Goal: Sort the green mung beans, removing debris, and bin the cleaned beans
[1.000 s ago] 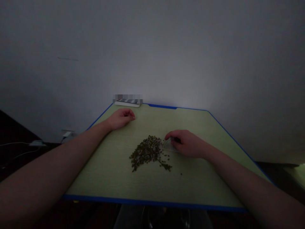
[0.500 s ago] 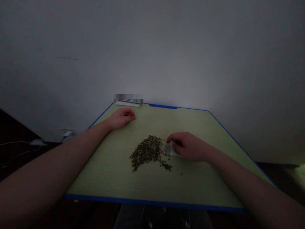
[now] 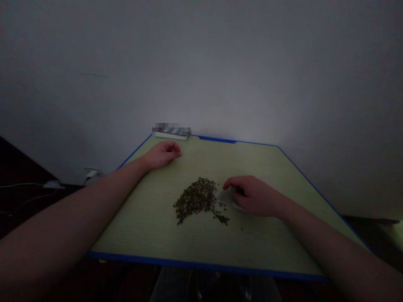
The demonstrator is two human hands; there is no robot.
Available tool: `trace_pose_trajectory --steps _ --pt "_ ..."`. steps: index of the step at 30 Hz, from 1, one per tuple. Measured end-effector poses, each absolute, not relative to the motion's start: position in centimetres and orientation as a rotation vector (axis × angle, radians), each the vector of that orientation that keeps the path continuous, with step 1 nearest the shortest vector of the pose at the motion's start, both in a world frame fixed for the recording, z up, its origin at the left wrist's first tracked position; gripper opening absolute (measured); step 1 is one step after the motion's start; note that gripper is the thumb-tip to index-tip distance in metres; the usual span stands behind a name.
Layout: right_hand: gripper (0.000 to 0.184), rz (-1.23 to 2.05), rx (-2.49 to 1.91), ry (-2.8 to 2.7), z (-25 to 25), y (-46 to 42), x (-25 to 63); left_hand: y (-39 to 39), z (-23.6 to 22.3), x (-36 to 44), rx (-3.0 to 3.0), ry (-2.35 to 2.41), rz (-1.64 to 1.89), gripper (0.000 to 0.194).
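A heap of small dark green beans (image 3: 195, 199) lies in the middle of a pale green table (image 3: 163, 235) with a blue edge. My right hand (image 3: 252, 195) rests on the table just right of the heap, fingers closed round a small clear container (image 3: 226, 197) lying tipped on its side with its mouth toward the beans. My left hand (image 3: 163, 153) lies at the far left of the table, fingers curled in loosely, apart from the beans; nothing shows in it.
A flat white device (image 3: 171, 134) lies at the table's far edge against the grey wall. Left of the table, cables and a white plug (image 3: 91, 173) sit in the dark. A few stray beans (image 3: 242, 229) lie right of the heap.
My right hand has drawn the clear container slightly down and right along the heap's edge. The left hand has stayed put.
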State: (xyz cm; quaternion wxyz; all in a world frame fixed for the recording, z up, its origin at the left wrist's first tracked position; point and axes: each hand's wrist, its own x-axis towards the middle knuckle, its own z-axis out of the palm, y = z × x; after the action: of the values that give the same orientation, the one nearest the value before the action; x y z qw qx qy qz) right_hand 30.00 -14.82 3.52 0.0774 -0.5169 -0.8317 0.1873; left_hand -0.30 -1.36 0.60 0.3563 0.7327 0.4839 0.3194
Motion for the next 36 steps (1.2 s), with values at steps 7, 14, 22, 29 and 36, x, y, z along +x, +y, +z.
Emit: trace_pose_trajectory --steps 7,14,22,29,36 --pt "0.036 0.546 -1.433 -2.514 3.17 -14.61 29.51 -1.41 0.53 -0.3 1.891 1.24 0.823 0.012" --pt "0.037 0.587 -1.417 -2.557 3.54 -14.88 29.37 -1.31 0.36 -0.43 1.904 1.261 0.829 0.01" --pt "0.036 0.607 -1.464 -2.56 3.67 -15.33 29.62 -1.59 0.71 -0.27 1.885 1.262 0.819 0.012" --pt "0.036 0.602 -1.428 -2.555 3.84 -15.34 29.4 -1.38 0.58 -0.29 1.892 1.252 0.829 0.014" --pt "0.034 0.656 -1.49 -2.557 3.94 -15.5 29.66 -1.69 0.79 -0.2 1.895 1.264 0.824 0.012"
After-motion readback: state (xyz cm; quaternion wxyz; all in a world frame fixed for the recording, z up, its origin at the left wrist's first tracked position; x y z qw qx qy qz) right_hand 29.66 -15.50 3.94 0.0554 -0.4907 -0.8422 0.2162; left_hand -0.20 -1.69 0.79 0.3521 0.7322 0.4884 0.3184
